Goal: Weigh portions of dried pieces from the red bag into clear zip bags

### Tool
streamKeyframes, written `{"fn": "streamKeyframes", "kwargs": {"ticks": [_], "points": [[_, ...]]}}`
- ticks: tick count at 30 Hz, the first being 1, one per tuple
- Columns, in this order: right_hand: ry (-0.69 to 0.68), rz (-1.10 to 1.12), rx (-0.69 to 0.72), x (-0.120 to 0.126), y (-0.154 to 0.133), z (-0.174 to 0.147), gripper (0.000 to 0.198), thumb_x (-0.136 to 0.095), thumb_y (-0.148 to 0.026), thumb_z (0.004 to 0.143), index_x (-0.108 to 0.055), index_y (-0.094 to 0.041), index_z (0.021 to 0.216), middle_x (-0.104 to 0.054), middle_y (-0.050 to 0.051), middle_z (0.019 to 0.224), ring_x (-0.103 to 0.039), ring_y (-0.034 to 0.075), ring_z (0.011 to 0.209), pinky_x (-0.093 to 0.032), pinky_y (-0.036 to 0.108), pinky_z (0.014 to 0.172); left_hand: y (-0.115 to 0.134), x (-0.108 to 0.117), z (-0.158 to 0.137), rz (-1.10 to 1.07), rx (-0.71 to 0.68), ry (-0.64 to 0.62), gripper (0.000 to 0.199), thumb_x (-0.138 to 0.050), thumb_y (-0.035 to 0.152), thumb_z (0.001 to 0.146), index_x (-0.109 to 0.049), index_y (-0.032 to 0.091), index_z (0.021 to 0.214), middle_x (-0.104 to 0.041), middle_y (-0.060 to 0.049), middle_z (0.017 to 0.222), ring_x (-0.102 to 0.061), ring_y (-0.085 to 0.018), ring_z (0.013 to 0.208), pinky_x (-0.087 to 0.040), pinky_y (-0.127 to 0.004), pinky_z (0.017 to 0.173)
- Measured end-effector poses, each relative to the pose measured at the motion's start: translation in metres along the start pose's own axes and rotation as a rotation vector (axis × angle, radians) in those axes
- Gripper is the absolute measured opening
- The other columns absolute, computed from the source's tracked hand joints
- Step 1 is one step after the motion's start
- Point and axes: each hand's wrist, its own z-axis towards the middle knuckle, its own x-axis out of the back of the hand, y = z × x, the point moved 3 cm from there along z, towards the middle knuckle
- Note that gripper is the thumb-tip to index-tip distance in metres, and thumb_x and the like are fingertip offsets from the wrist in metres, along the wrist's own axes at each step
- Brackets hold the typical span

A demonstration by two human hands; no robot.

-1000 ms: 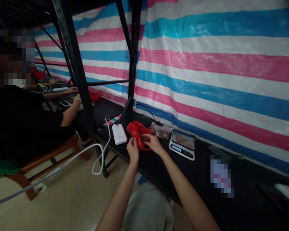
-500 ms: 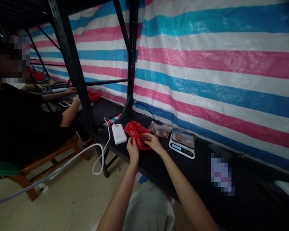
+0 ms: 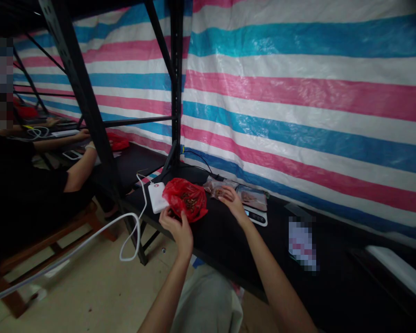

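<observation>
At the far left we see a co-worker [image 3: 17, 180] in a black top on a wooden bench [image 3: 50, 236], one forearm reaching toward a neighbouring table with a red bag on it. A black perforated rack post [image 3: 85, 97] rises beside that table. A white cable [image 3: 129, 215] loops in front of our black table [image 3: 229, 240] and runs up to a white power bank [image 3: 156, 198]. Our left hand [image 3: 176, 227] touches the near left edge of a red plastic bag [image 3: 185, 186]; thumb and fingers stand apart, and we cannot tell whether they pinch the film. The bag lies open just beside the power bank, small brown pieces [image 3: 190, 202] showing inside. Next come clear bags of brown pieces [image 3: 212, 187], with our right hand [image 3: 231, 202] in front of them, fingers half curled; whether they grip anything we cannot tell. Right of it, a white digital scale [image 3: 260, 217] bears another clear bag [image 3: 253, 199]. Farther right lies a pixelated pale item [image 3: 301, 245]. Striped tarpaulin [image 3: 298, 97] hangs behind.
</observation>
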Motion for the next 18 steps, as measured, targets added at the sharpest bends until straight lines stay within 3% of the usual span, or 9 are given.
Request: {"fn": "streamKeyframes", "kwargs": {"ticks": [2, 5, 8, 11, 15, 18], "points": [[0.109, -0.004, -0.005, 0.03, -0.006, -0.004, 0.045, -0.068, -0.035, 0.062, -0.05, -0.022, 0.102, -0.062, 0.007, 0.108, -0.057, 0.02, 0.103, -0.044, 0.037, 0.09, 0.022, 0.001, -0.011, 0.037, -0.149, 0.006, 0.038, -0.048, 0.025, 0.08, -0.038, 0.014, 0.115, -0.031, -0.016, 0.124, -0.03, -0.026, 0.12, -0.024, -0.045, 0.102], [0.239, 0.025, 0.013, 0.073, -0.012, -0.012, 0.045, -0.068, -0.036, 0.063, -0.05, -0.021, 0.102, -0.062, 0.007, 0.107, -0.058, 0.021, 0.101, -0.046, 0.037, 0.086, 0.057, -0.026, -0.022, -0.011, -0.372, -0.267, 0.028, -0.046, 0.021, 0.082, -0.044, 0.017, 0.109, -0.036, -0.013, 0.122, -0.033, -0.025, 0.119, -0.026, -0.044, 0.101], [0.37, 0.119, 0.093, 0.108, -0.015, -0.022, 0.044, -0.066, -0.034, 0.066, -0.052, -0.021, 0.106, -0.063, 0.006, 0.106, -0.056, 0.02, 0.103, -0.041, 0.037, 0.091, 0.086, -0.084, -0.033, -0.097, -0.607, -0.701, 0.023, -0.046, 0.02, 0.082, -0.049, 0.02, 0.105, -0.043, -0.009, 0.117, -0.04, -0.022, 0.114, -0.032, -0.04, 0.098], [0.491, 0.242, 0.127, 0.131, -0.012, -0.03, 0.042, -0.063, -0.034, 0.07, -0.053, -0.022, 0.109, -0.062, 0.005, 0.108, -0.055, 0.019, 0.105, -0.039, 0.037, 0.092, 0.102, -0.152, -0.046, -0.166, -0.794, -1.042, 0.039, -0.055, 0.028, 0.078, -0.045, 0.02, 0.114, -0.042, -0.009, 0.123, -0.038, -0.022, 0.118, -0.032, -0.04, 0.1], [0.523, 0.364, 0.14, 0.148, -0.004, -0.033, 0.04, -0.06, -0.036, 0.073, -0.054, -0.026, 0.111, -0.06, 0.003, 0.11, -0.055, 0.018, 0.103, -0.04, 0.033, 0.086, 0.102, -0.222, -0.064, -0.048, -0.889, -1.318, 0.07, -0.068, 0.042, 0.064, -0.042, 0.014, 0.123, -0.032, -0.016, 0.136, -0.027, -0.029, 0.128, -0.027, -0.044, 0.103], [0.549, 0.416, 0.144, 0.154, 0.003, -0.031, 0.039, -0.061, -0.035, 0.072, -0.053, -0.028, 0.11, -0.061, 0.002, 0.107, -0.058, 0.016, 0.097, -0.041, 0.031, 0.08, 0.101, -0.245, -0.073, 0.038, -0.927, -1.431, 0.074, -0.069, 0.05, 0.059, -0.047, 0.015, 0.12, -0.042, -0.016, 0.13, -0.035, -0.031, 0.123, -0.028, -0.044, 0.102]]}}
